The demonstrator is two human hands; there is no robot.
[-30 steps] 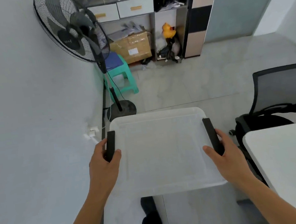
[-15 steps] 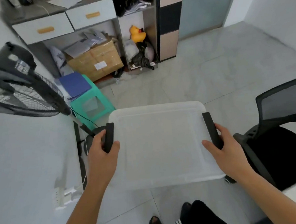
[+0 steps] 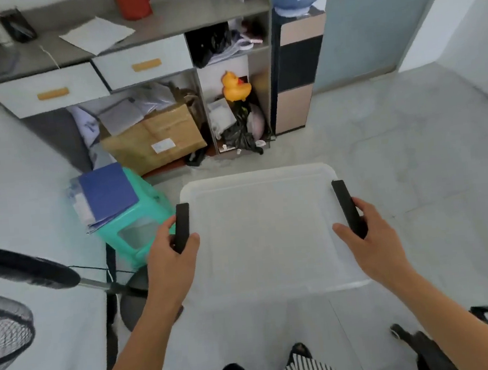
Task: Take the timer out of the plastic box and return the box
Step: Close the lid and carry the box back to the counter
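I carry a translucent plastic box (image 3: 263, 230) with its lid on, held level above the floor in front of me. My left hand (image 3: 168, 259) grips the black latch on its left side, and my right hand (image 3: 367, 237) grips the black latch on its right side. The cloudy lid hides whatever is inside. No timer is in view.
A grey shelf unit (image 3: 123, 62) with drawers stands ahead, with a cardboard carton (image 3: 157, 136) and a yellow rubber duck (image 3: 235, 87) under it. A green stool (image 3: 133, 222) with blue folders sits at left, near a black fan (image 3: 6, 297). A water dispenser (image 3: 299, 60) stands by the door. A chair base (image 3: 425, 343) is at lower right.
I have walked forward with the box; the shelf unit and green stool are closer, the fan has slid to my lower left, and the office chair has dropped almost out of view.
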